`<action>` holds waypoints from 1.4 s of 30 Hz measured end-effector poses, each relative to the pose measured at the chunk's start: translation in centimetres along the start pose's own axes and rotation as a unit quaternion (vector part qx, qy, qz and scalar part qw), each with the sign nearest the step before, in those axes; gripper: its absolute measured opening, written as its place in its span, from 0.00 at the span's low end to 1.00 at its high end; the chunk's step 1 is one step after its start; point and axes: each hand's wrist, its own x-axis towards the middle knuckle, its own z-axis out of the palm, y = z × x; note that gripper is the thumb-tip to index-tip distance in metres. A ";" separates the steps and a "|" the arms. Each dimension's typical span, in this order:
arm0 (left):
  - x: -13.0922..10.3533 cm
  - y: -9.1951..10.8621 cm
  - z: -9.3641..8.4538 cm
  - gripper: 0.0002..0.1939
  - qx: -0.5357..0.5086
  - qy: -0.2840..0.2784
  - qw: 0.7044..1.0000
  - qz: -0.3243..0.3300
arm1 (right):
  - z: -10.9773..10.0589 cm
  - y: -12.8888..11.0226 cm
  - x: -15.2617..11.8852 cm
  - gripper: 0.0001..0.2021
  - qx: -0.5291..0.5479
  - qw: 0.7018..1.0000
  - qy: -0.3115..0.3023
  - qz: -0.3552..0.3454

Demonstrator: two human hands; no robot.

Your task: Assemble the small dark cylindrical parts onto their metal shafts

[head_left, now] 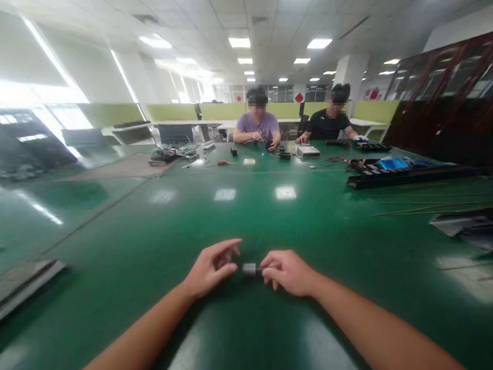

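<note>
Take the small grey cylinder (pixel 249 269) as the reference point; it lies between your hands, at or just above the green counter (pixel 231 218). Whether it touches the surface cannot be told. Your right hand (pixel 288 272), right of the cylinder, pinches its dark end with narrowed fingers. Your left hand (pixel 213 268), just left of the cylinder, is empty, thumb and forefinger spread. Maintain a light, firm pinch; the part is small and may roll if released. Keep the left fingertips level with the cylinder's axis to steady it.
</note>
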 end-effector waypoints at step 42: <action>-1.0 1.4 1.3 0.17 0.090 -0.053 0.989 0.103 | 2.6 -0.8 -0.3 0.06 -0.119 0.988 0.092 -0.041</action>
